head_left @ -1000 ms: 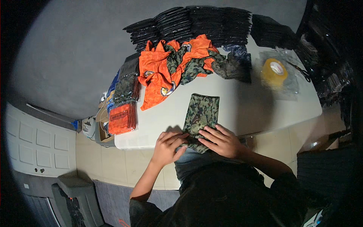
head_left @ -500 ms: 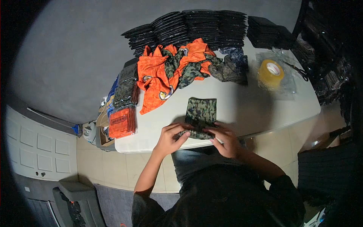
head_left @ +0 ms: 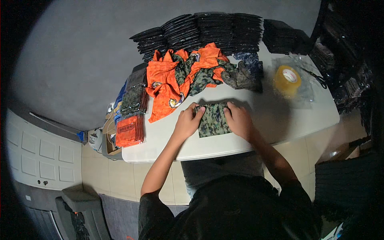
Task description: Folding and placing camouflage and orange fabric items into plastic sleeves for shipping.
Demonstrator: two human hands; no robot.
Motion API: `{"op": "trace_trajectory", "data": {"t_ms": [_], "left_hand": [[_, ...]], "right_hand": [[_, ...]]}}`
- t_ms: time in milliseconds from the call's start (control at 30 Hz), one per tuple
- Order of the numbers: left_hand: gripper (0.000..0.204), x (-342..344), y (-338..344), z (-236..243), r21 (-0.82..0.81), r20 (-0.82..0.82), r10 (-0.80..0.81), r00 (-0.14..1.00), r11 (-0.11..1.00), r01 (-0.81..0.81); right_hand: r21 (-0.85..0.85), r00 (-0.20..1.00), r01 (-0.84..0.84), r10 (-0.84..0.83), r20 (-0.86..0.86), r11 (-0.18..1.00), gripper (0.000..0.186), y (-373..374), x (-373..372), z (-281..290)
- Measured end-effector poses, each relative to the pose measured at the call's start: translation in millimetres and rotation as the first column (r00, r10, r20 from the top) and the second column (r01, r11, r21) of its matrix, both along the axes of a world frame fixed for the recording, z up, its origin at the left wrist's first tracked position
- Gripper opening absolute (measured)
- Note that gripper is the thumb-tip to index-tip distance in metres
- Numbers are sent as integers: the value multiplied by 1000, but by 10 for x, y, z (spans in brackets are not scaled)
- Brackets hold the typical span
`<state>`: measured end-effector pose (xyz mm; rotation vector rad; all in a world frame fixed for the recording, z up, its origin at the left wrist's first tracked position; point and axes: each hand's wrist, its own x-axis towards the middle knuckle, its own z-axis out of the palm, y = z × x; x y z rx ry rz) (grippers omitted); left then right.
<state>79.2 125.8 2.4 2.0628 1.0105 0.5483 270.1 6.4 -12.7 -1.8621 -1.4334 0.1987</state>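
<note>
A folded green camouflage cloth (head_left: 215, 122) lies near the front of the white table (head_left: 160, 140), now a compact, nearly square panel. My left hand (head_left: 189, 121) pinches its far left corner, thumb on top and fingers curled beneath or behind the edge. On the opposite side my right hand (head_left: 239, 120) grips the far right corner in the same way, thumb on the cloth. Fingertips of both hands are partly hidden. Just beyond lies a loose heap of orange cloths (head_left: 166, 72) and camouflage cloths (head_left: 203, 80), some with round emblems.
Stacks of black plastic packs (head_left: 214, 32) line the table's back. At the left are bagged orange cloths (head_left: 130, 130) and bagged camouflage cloths (head_left: 134, 98). A yellow tape roll (head_left: 287, 80) rests on clear plastic bags at the right, beside black scissors (head_left: 316, 76).
The cloth's near part has been folded up over the far part, making it shorter. Both hands have moved away from me to its far corners.
</note>
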Motion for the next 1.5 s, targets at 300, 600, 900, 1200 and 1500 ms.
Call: {"op": "trace_trajectory", "data": {"t_ms": [300, 600, 900, 1200, 1500], "left_hand": [[48, 97, 59, -10, 93, -98, 55, 994, 995, -46], [43, 25, 32, -18, 332, -195, 62, 979, 943, 7], [40, -55, 215, -54, 344, -187, -107, 977, 924, 167], [27, -69, 431, 221, -135, 236, -269, 934, 942, 306], [35, -344, 91, 183, 490, -29, -432, 902, 780, 389]], "right_hand": [[-187, 986, 117, -91, 142, 975, 35, 192, 8, 27], [-69, 964, 44, -25, 264, 997, 29, 181, 146, -108], [-92, 942, -262, 276, 192, 961, 35, 199, 328, -64], [27, 845, -509, 505, -175, 861, 30, 434, 622, 129], [86, 636, -583, 387, 668, 808, 29, -3, 455, 251]]}}
